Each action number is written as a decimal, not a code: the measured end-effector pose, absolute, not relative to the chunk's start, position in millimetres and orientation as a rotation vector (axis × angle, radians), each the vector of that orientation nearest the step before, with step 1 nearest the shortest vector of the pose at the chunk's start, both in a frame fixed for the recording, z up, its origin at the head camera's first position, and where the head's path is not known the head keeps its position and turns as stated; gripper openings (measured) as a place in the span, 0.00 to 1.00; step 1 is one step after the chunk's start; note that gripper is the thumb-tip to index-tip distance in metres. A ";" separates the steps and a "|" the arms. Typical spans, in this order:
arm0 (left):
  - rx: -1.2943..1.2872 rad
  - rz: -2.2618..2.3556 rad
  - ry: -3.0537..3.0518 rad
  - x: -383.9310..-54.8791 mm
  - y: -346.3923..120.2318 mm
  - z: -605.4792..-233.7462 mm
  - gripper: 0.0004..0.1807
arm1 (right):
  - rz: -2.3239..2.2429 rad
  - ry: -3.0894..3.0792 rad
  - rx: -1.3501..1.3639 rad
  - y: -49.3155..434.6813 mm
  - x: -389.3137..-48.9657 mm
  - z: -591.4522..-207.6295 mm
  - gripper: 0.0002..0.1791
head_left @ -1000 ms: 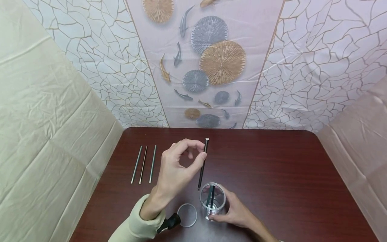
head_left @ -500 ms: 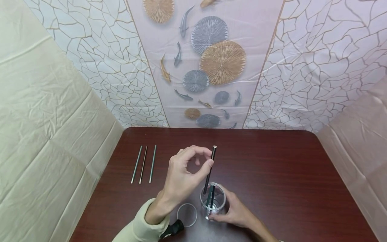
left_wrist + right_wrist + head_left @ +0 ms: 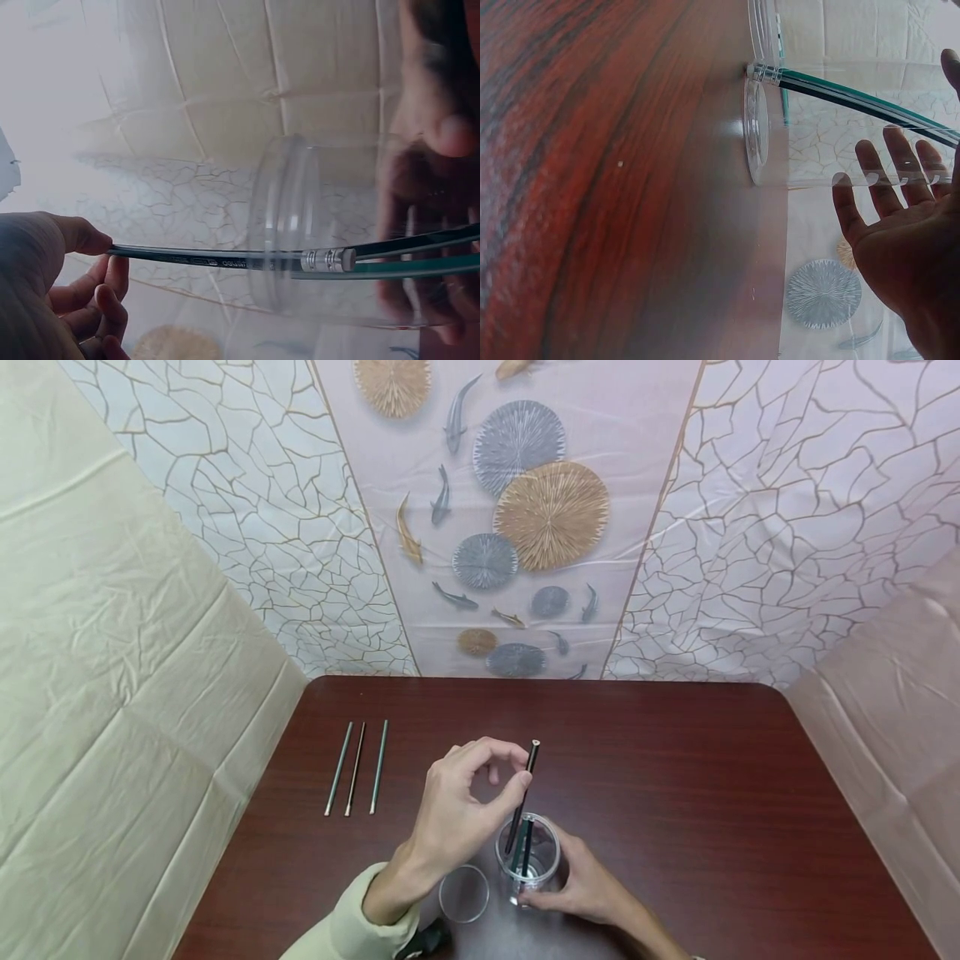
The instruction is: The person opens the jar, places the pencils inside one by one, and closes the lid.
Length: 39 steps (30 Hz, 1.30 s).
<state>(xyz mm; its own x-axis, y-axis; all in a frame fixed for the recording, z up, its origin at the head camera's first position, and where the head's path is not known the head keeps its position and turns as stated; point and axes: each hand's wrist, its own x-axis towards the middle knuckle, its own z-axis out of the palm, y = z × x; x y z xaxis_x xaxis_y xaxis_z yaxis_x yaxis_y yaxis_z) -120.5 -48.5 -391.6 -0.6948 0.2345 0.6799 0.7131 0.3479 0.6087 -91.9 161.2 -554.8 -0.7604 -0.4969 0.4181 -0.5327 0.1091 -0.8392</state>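
In the head view my left hand [image 3: 463,802] pinches a dark pencil [image 3: 532,758] near its top, between thumb and fingertips. The pencil leans a little, its metal-banded end pointing down inside the mouth of a clear plastic jar [image 3: 545,872]. The left wrist view shows that ferrule end [image 3: 324,260] just past the rim. Around the jar's right side, my right hand [image 3: 591,882] holds it upright on the table. A green pencil [image 3: 518,849] and a black pencil [image 3: 528,846] stand inside, ferrules at the bottom in the right wrist view.
A clear round lid [image 3: 463,893] lies left of the jar, near my left sleeve. Farther left, three pencils lie side by side: a green one [image 3: 338,768], a dark one [image 3: 356,768] and another green one [image 3: 379,767]. Patterned cloth [image 3: 540,635] hangs behind the dark red table [image 3: 675,777].
My left hand has moved right and down, bringing the pencil from beside the jar to inside its mouth. The right hand and jar have stayed in place.
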 end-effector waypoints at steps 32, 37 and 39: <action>-0.813 -1.197 -2.349 -127.3 -60.7 -421.9 0.11 | 1.783 -2.318 1.073 160.4 -96.7 -554.1 0.48; -0.782 -1.171 -2.365 -135.3 -64.0 -421.8 0.12 | 1.766 -2.326 1.062 160.9 -100.9 -554.1 0.48; -0.765 -1.168 -2.368 -140.1 -65.8 -421.2 0.11 | 1.766 -2.324 1.064 161.2 -102.9 -553.9 0.48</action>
